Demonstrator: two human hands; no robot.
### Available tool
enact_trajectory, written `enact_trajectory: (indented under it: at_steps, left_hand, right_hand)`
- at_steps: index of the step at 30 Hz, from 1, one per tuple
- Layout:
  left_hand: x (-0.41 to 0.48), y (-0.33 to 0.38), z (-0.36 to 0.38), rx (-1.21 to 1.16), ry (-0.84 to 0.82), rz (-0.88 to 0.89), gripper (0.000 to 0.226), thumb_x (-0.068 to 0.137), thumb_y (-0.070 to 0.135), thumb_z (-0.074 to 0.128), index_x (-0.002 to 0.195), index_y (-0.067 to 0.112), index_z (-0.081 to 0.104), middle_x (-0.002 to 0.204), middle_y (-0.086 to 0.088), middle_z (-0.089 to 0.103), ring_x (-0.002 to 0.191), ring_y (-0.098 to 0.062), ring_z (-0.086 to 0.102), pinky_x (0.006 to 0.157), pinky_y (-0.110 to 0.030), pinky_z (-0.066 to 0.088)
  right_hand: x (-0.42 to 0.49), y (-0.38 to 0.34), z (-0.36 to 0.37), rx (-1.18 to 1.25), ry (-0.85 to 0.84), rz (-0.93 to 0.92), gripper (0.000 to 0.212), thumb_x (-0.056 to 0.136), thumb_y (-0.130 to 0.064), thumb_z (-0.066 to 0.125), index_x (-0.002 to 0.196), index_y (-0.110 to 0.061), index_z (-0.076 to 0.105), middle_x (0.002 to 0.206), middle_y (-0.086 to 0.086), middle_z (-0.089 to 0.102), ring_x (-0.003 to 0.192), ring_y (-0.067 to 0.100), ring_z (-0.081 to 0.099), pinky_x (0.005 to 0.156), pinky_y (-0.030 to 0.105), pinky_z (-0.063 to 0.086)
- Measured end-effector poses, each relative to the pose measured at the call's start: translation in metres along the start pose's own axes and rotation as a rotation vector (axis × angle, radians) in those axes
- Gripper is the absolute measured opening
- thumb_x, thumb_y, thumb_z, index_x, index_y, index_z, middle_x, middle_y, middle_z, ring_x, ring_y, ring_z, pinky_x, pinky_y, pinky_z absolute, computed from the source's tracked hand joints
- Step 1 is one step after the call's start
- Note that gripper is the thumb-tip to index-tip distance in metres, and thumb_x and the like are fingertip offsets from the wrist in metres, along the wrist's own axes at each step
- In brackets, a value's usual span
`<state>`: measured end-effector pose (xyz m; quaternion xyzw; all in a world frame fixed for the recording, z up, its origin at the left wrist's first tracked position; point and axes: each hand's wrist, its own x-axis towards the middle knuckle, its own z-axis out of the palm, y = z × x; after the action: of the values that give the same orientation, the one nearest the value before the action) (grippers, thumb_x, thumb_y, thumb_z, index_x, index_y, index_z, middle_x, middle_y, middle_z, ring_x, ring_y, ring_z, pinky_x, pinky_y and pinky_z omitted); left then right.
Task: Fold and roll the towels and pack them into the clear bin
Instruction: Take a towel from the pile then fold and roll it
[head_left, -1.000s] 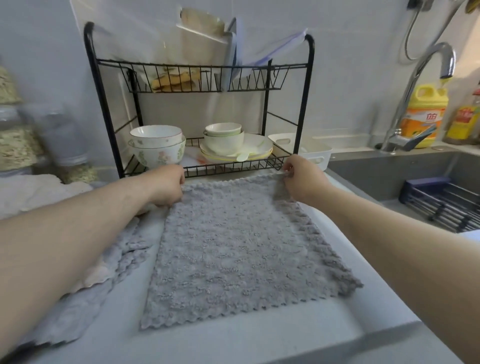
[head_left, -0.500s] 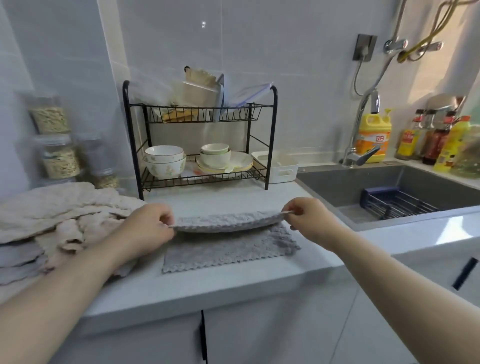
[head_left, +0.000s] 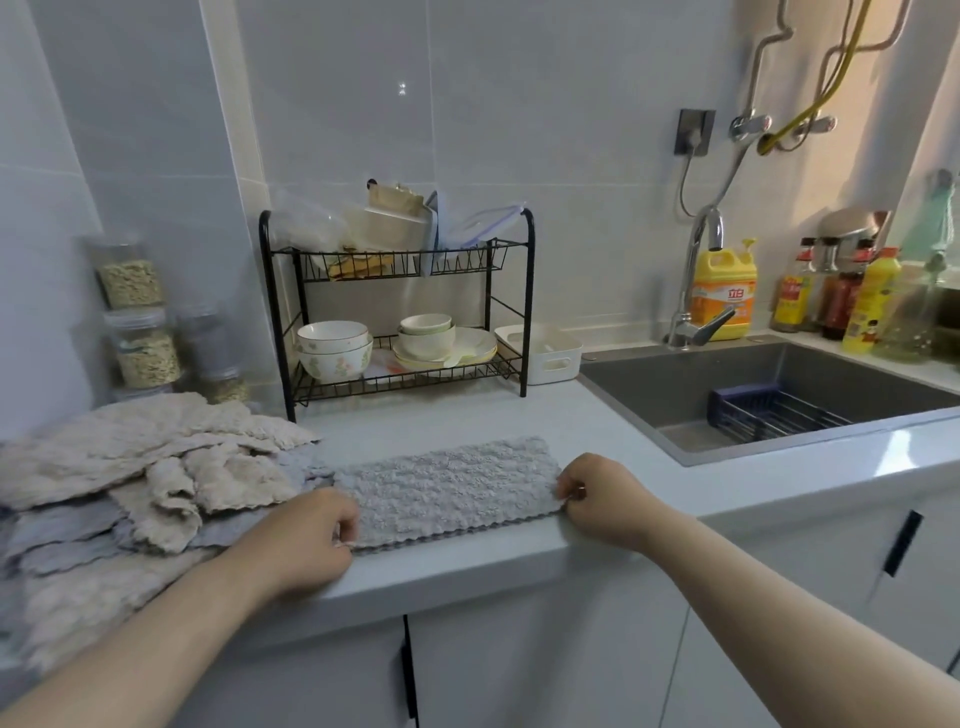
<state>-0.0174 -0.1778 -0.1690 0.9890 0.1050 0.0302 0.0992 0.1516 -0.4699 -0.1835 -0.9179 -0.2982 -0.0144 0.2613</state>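
A grey towel (head_left: 449, 486) lies folded in half on the white counter (head_left: 613, 447), a long strip near the front edge. My left hand (head_left: 311, 540) pinches its near left corner. My right hand (head_left: 597, 499) pinches its near right corner. A loose pile of beige and grey towels (head_left: 135, 478) sits on the counter to the left. No clear bin shows in this view.
A black wire dish rack (head_left: 397, 312) with bowls and plates stands at the back. A white basket (head_left: 540, 353) sits beside it. The sink (head_left: 753, 395) with a dark drainer lies to the right, with bottles behind. Jars (head_left: 140, 322) stand at the back left.
Both hands brought the towel's far edge toward me and laid it over the near edge, so the flat towel is now folded in half. The view pulled back.
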Motion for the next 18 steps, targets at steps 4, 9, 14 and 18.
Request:
enact_trajectory:
  at_steps: [4, 9, 14, 18]
  left_hand:
    - [-0.002, 0.018, -0.006, 0.032, 0.063, 0.0, 0.018, 0.082, 0.042, 0.057, 0.076, 0.027, 0.065, 0.098, 0.014, 0.048, 0.088, -0.004, 0.054, 0.082, -0.028, 0.048]
    - [0.034, 0.045, -0.015, -0.005, 0.022, 0.108, 0.06, 0.086, 0.051, 0.059, 0.14, 0.032, 0.043, 0.144, 0.008, 0.038, 0.132, -0.013, 0.036, 0.108, -0.031, 0.031]
    - [0.075, 0.041, 0.006, 0.056, -0.307, 0.024, 0.127, 0.046, 0.095, 0.047, 0.152, 0.039, 0.004, 0.162, -0.002, -0.002, 0.149, -0.022, 0.001, 0.121, -0.042, 0.006]
    - [0.09, 0.04, 0.007, 0.08, -0.393, 0.029, 0.149, 0.024, 0.101, 0.035, 0.153, 0.036, 0.001, 0.162, -0.002, -0.005, 0.149, -0.022, -0.002, 0.12, -0.039, 0.002]
  right_hand:
    - [0.007, -0.005, -0.008, 0.144, 0.134, 0.16, 0.025, 0.079, -0.007, 0.052, 0.09, -0.01, 0.074, 0.089, 0.0, 0.063, 0.084, 0.016, 0.057, 0.075, 0.024, 0.044]
    - [0.043, -0.008, -0.016, 0.579, 0.101, 0.587, 0.01, 0.074, -0.008, 0.055, 0.074, -0.008, 0.046, 0.076, 0.014, 0.045, 0.068, 0.027, 0.046, 0.067, 0.038, 0.052]
    - [0.08, -0.011, -0.015, 0.736, -0.064, 0.75, 0.018, 0.083, -0.009, 0.066, 0.095, -0.005, 0.053, 0.07, 0.008, 0.045, 0.052, 0.017, 0.041, 0.049, 0.023, 0.039]
    - [0.1, -0.003, -0.002, 0.611, -0.215, 0.735, 0.018, 0.079, -0.015, 0.071, 0.085, -0.009, 0.056, 0.081, 0.005, 0.06, 0.068, 0.019, 0.058, 0.063, 0.022, 0.047]
